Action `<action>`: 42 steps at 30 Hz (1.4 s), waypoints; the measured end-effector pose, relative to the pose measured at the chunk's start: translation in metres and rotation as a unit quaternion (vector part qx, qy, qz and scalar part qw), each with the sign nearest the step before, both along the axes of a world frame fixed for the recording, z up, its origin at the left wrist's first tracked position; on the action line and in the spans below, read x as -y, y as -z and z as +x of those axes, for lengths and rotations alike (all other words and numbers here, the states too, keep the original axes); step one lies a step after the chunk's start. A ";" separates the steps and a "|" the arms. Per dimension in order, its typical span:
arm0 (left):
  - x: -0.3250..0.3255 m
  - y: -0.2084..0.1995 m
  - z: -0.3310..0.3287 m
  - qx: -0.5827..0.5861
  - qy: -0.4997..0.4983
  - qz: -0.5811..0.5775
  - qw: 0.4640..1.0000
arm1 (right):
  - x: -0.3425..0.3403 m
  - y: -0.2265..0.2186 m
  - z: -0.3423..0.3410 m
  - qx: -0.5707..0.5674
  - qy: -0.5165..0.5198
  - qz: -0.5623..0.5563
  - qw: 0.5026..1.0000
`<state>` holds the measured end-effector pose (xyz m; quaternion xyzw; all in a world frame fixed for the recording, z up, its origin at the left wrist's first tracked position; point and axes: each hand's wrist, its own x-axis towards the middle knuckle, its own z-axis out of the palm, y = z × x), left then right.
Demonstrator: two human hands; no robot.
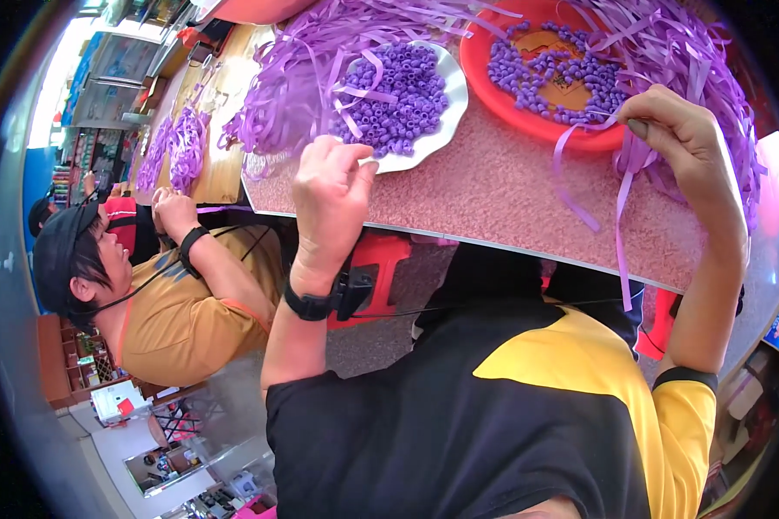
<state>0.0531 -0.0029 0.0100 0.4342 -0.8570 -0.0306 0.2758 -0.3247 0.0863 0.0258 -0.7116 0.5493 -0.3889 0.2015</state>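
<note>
My left hand (331, 195) is closed in a pinch just at the near rim of a white scalloped plate (453, 86). Whatever its fingertips hold, if anything, is too small to make out. Small purple beads (398, 108) are heaped on that plate, with a loop of ribbon lying over them. At the right, my right hand (679, 143) pinches a thin purple ribbon (580, 130) beside the rim of a red basin (502, 108). Strings of purple beads (571, 65) lie inside the basin. Ribbon tails hang below my right hand toward the table edge.
Bundles of purple ribbon (277, 95) cover the pink speckled table (493, 190) behind the plate, and another pile (684, 52) lies at the far right. A co-worker (182, 303) in a cap sits at my left by a wooden table (225, 164). Red stools (376, 268) stand below.
</note>
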 end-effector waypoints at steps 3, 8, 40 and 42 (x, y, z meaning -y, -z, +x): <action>-0.004 0.007 -0.001 0.041 -0.005 -0.012 0.999 | 0.002 0.005 0.003 0.006 -0.008 0.008 1.000; -0.006 0.006 -0.004 0.066 -0.004 -0.014 0.998 | 0.001 0.003 0.004 -0.013 0.006 0.035 0.999; -0.046 0.027 -0.111 -0.187 0.183 0.211 0.942 | 0.004 -0.005 0.007 0.227 0.062 0.138 0.962; -0.044 0.029 -0.109 -0.220 0.160 0.282 0.920 | 0.005 -0.005 0.005 0.328 0.050 0.191 0.924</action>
